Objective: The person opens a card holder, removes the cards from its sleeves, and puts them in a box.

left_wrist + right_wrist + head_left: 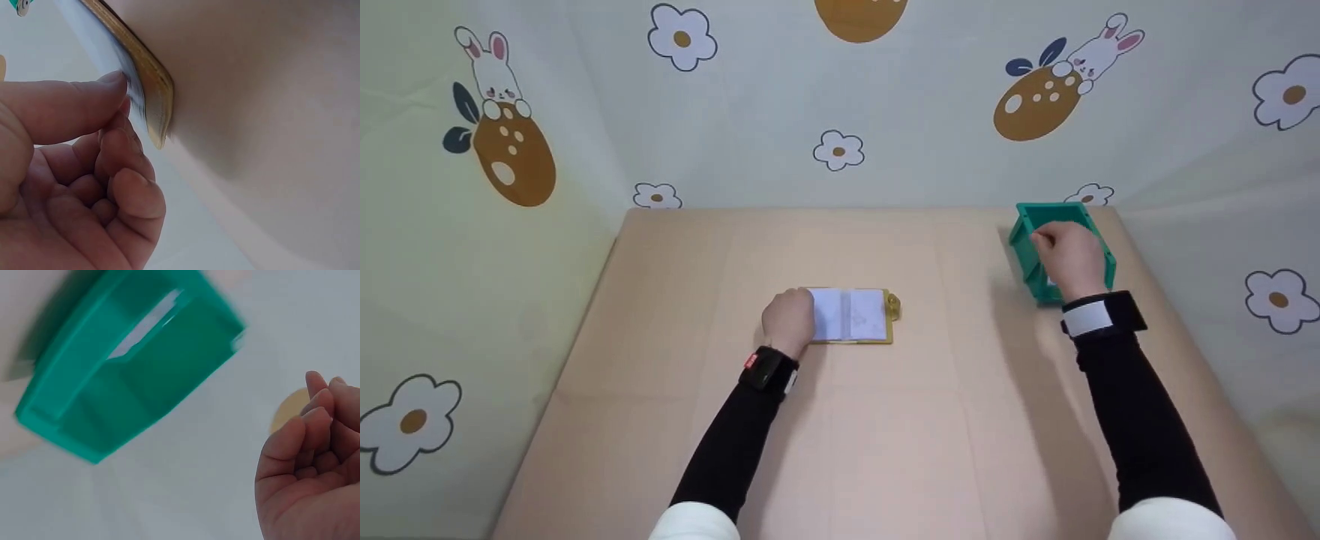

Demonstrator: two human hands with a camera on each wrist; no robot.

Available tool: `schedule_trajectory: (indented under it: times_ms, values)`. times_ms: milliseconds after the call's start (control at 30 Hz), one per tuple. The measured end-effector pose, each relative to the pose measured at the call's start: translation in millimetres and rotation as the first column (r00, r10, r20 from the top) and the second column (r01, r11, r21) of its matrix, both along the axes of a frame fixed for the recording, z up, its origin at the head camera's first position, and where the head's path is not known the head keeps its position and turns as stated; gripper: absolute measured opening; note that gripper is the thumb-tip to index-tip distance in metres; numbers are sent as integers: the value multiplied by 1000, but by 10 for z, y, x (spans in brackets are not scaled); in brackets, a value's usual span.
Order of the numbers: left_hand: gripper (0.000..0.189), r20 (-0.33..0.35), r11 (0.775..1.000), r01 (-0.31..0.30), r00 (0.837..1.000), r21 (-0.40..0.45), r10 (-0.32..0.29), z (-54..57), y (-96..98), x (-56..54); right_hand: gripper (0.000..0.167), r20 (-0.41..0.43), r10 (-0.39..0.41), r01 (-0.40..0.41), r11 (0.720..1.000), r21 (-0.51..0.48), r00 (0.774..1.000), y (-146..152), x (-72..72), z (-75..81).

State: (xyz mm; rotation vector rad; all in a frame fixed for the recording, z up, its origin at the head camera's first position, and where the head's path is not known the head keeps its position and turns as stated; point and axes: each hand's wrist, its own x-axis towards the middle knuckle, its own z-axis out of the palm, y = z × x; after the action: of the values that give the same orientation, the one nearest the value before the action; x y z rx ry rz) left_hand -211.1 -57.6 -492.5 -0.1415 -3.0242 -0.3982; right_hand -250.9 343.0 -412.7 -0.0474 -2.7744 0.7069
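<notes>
Work looks barely begun, judging by how things lie. Left hand [789,321] pinches the left edge of the small yellow-covered notebook with white pages [853,316], thumb and curled fingers [121,146] on the page edges; it lies open mid-way across the tan cardboard surface [885,420]. Right hand [1071,259], grip loosely curled and holding nothing, hovers over the green plastic open-topped box [1054,217] at the far right.
</notes>
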Motion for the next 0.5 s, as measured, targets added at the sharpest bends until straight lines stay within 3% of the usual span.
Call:
schedule_trajectory:
  times_ms: [167, 300, 500]
  values:
    - [14, 1, 1000, -1, 1000, 8, 1, -2, -6, -4, 18, 0, 133, -133, 991, 6, 991, -393, 18, -117]
    - [12, -8, 1000, 1, 1000, 13, -1, -5, -9, -3, 16, 40, 247, -248, 968, 29, 968, -722, 57, -235]
    - [13, -18, 1000, 1, 1000, 12, 0, -6, -10, -1, 13, 129, 335, -343, 939, 39, 933, -1195, 124, -417]
